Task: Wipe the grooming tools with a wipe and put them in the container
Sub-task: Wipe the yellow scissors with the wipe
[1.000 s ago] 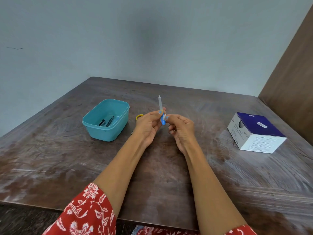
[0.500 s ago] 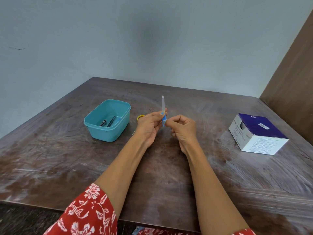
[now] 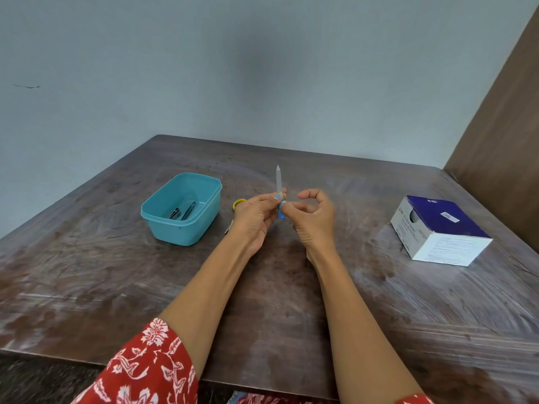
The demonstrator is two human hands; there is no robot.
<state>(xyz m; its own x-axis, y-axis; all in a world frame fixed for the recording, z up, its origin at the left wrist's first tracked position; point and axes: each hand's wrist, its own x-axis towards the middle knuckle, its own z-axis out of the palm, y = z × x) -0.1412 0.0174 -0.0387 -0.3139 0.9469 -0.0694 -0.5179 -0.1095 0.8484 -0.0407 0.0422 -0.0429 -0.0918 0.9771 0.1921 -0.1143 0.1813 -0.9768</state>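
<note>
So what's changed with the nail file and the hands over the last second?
The left hand keeps pinching the nail file upright. The right hand has loosened: its thumb and forefinger have lifted into an open ring above the blue handle, though lower fingers still seem to touch it. The teal container with two tools inside, the yellow-handled scissors and the box have not moved.

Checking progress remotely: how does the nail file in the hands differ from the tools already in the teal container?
The nail file is pale with a blue handle, held upright above the table by the left hand, with the right hand at its handle. The two tools are dark and lie flat inside the container. All are slim grooming tools.
</note>
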